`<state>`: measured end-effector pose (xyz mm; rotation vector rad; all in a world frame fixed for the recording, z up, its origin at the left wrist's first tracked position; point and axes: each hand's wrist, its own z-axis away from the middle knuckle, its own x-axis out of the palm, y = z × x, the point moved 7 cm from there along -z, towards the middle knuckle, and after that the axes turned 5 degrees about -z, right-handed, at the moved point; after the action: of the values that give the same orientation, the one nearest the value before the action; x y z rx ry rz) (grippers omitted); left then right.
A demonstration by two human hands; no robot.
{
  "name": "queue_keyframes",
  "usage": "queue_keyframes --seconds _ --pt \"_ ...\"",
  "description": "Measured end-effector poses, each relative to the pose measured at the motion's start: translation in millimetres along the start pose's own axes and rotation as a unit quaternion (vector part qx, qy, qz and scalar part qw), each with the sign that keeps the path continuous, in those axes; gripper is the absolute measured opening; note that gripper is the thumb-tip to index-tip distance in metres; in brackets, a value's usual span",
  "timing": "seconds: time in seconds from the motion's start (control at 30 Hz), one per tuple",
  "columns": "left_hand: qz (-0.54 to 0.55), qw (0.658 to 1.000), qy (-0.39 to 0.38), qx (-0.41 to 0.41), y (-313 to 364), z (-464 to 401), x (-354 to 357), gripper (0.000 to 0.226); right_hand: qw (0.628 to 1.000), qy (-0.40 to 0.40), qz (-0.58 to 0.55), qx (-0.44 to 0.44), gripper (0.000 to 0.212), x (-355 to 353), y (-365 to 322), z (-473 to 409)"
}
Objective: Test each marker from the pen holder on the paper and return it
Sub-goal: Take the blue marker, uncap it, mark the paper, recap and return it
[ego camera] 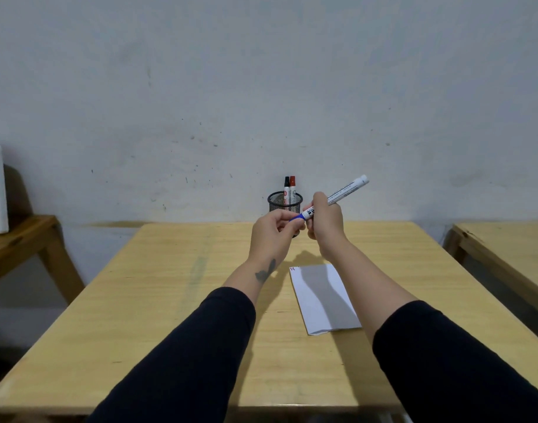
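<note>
Right hand [324,219]: raised above the table, closed around the barrel of a white whiteboard marker with blue cap [334,198]; barrel tilts up to the right.
Left hand [275,232]: fingertips pinched on the marker's blue cap end; whether the cap is seated or partly off is hard to tell.
Black wire-mesh pen holder [285,202]: far table edge by the wall, partly behind the hands; one black-capped marker [286,186] and one red-capped marker [292,186] stand upright in it.
White sheet of paper [324,299]: flat on the pale wooden table [170,300], below the hands; small red strokes at its far left corner.
Sleeves: dark, both forearms.
</note>
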<state>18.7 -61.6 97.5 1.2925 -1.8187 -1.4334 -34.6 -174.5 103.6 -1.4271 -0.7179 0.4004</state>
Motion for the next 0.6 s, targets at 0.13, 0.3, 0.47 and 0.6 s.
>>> queue_keyframes --seconds 0.13,0.3,0.47,0.6 --pt "0.005 1.0 0.007 -0.018 -8 2 5 0.016 1.0 0.005 0.001 0.01 0.02 1 9 1" --pt "-0.036 0.998 0.031 -0.029 -13 -7 -10 0.005 0.995 -0.055 0.077 0.017 0.028 6 3 -3" --pt "-0.134 0.987 0.078 -0.041 -19 -18 -36 0.007 0.954 0.039 0.285 -0.087 0.081 -9 -8 -9" --pt "-0.181 0.982 0.043 -0.038 -27 -17 -30 0.008 0.783 0.012 0.549 -0.294 0.045 10 -10 -1"
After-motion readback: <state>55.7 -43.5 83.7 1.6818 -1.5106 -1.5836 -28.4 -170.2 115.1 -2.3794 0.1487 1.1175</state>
